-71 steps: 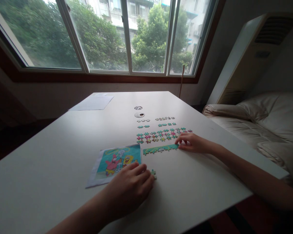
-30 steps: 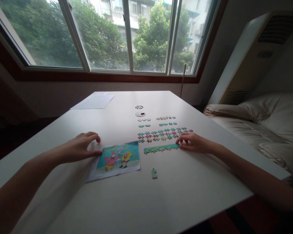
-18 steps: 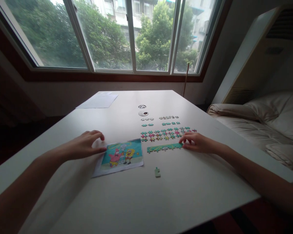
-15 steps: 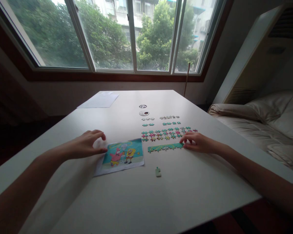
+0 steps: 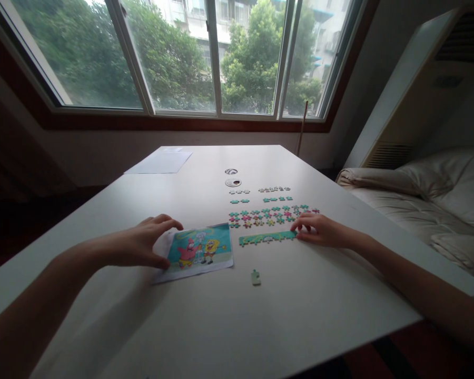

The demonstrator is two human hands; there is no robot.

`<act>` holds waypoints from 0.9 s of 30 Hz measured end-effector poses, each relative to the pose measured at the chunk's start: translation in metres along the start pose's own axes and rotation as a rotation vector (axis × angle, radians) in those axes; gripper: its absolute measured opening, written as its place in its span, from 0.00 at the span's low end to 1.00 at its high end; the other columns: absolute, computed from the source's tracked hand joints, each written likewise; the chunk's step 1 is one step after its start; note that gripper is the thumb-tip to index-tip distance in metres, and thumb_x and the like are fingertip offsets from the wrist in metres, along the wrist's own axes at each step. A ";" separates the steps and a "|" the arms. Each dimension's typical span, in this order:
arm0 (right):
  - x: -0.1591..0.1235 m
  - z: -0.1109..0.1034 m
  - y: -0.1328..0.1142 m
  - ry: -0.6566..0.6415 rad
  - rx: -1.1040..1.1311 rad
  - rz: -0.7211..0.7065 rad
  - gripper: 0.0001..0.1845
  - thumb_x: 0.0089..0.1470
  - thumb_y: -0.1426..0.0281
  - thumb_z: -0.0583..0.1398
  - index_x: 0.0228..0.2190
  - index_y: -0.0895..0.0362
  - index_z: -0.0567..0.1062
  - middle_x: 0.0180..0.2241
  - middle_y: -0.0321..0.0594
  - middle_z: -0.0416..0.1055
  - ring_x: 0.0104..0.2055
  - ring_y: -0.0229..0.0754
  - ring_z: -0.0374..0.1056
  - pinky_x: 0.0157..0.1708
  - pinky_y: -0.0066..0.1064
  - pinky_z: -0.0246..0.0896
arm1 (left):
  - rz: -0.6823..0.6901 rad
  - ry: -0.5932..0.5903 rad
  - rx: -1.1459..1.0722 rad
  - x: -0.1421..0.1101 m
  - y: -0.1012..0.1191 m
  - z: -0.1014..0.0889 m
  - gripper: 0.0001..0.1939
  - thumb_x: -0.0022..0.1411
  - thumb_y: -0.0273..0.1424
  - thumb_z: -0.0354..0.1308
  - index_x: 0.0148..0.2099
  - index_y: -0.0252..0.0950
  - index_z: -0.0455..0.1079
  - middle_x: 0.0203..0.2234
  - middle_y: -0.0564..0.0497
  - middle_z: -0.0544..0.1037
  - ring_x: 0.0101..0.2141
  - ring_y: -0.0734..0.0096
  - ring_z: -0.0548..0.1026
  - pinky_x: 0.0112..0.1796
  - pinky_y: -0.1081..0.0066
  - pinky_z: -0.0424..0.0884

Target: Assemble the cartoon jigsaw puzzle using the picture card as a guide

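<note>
My left hand (image 5: 148,242) spans the left side of a paper sheet with a cartoon picture (image 5: 199,247), thumb and fingers spread apart. Its thumb lies at the sheet's left edge and a fingertip reaches the upper left corner. To the right, my right hand (image 5: 314,229) has its fingers bent around the right end of a joined strip of green jigsaw pieces (image 5: 266,238). Part of that end is hidden under the fingertips. A single pale green jigsaw piece (image 5: 255,277) lies nearer to me, below the strip.
Behind the strip, loose coloured jigsaw pieces (image 5: 266,215) lie in rows, with green ones (image 5: 274,199) and pale ones (image 5: 275,189) farther back. Two round pieces (image 5: 233,182) and white papers (image 5: 160,162) lie toward the far end of the white table (image 5: 205,326).
My left hand has moved slightly right and opened wider, its thumb coming down over the sheet's left edge. My right hand stays at the strip's end.
</note>
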State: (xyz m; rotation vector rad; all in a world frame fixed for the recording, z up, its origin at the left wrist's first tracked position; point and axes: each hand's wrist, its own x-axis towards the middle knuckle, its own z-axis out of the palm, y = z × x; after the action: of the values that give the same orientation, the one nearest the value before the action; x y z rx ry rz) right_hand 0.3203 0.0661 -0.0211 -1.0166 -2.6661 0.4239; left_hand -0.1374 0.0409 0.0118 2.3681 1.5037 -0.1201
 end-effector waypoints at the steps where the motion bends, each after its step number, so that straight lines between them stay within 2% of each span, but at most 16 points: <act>1: 0.000 0.000 0.000 -0.003 -0.003 0.001 0.11 0.54 0.67 0.56 0.38 0.57 0.73 0.32 0.40 0.66 0.27 0.33 0.61 0.31 0.26 0.58 | -0.004 0.001 -0.004 0.000 0.001 0.000 0.34 0.45 0.44 0.61 0.56 0.43 0.60 0.53 0.47 0.62 0.53 0.53 0.60 0.51 0.62 0.58; 6: 0.000 0.000 0.000 0.003 0.000 -0.003 0.11 0.54 0.67 0.56 0.38 0.57 0.73 0.31 0.40 0.66 0.26 0.33 0.60 0.31 0.26 0.58 | -0.046 -0.028 -0.020 0.000 0.004 0.000 0.31 0.45 0.44 0.61 0.53 0.43 0.64 0.51 0.47 0.66 0.51 0.51 0.62 0.49 0.60 0.61; 12: 0.000 0.001 0.003 0.009 0.004 -0.007 0.11 0.54 0.67 0.56 0.38 0.57 0.73 0.31 0.40 0.66 0.26 0.32 0.60 0.30 0.26 0.58 | -0.082 -0.083 -0.008 0.001 0.004 -0.001 0.32 0.47 0.44 0.59 0.55 0.43 0.62 0.52 0.48 0.64 0.52 0.54 0.61 0.50 0.65 0.60; 19: 0.000 0.001 0.002 0.021 0.009 -0.002 0.10 0.54 0.67 0.56 0.37 0.57 0.74 0.31 0.40 0.66 0.26 0.33 0.60 0.31 0.26 0.57 | -0.080 -0.080 -0.015 -0.001 0.008 -0.003 0.29 0.47 0.38 0.57 0.54 0.42 0.62 0.52 0.49 0.65 0.52 0.55 0.62 0.50 0.65 0.59; 27: 0.001 -0.001 -0.003 0.018 0.007 0.005 0.11 0.54 0.67 0.56 0.37 0.57 0.74 0.31 0.40 0.67 0.26 0.33 0.60 0.31 0.26 0.57 | -0.088 -0.076 -0.012 0.000 0.010 -0.003 0.29 0.47 0.39 0.57 0.54 0.42 0.63 0.52 0.49 0.65 0.52 0.55 0.62 0.49 0.66 0.60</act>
State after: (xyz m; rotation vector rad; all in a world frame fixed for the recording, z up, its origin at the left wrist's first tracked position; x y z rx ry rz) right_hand 0.3186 0.0646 -0.0189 -1.0207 -2.6453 0.4231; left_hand -0.1286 0.0373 0.0169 2.2617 1.5683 -0.2186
